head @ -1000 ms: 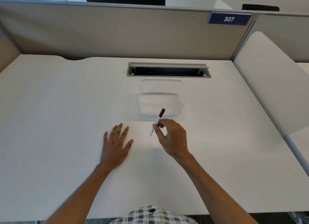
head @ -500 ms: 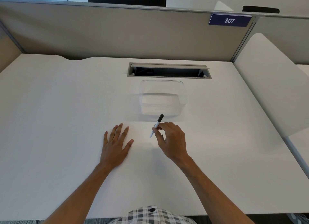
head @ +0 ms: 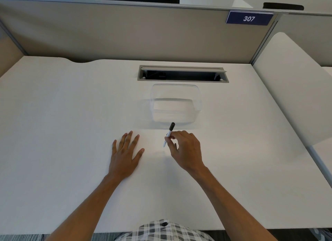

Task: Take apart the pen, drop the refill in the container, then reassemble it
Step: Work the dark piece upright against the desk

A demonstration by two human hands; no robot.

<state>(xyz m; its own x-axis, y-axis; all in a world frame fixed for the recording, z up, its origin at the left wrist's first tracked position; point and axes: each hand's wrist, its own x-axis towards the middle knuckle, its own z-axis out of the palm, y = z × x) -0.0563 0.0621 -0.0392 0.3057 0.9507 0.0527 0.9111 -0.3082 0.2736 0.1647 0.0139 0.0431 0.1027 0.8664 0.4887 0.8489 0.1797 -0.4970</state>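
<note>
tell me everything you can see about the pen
The pen is slim, with a white barrel and a black cap end that looks like plastic. It appears whole, not yet taken apart. The right hand pinches its barrel, holding it tilted, black end up and away toward the clear container, white end down near the white desk. Whether the lower tip touches the desk cannot be told. The left hand lies apart from it.

Clear container (head: 176, 104) ahead of hands, bare desk (head: 62, 123) either side

A white desk (head: 53, 132) stands against beige partition panels (head: 125, 33) bearing a 307 sign (head: 249, 18).
</note>
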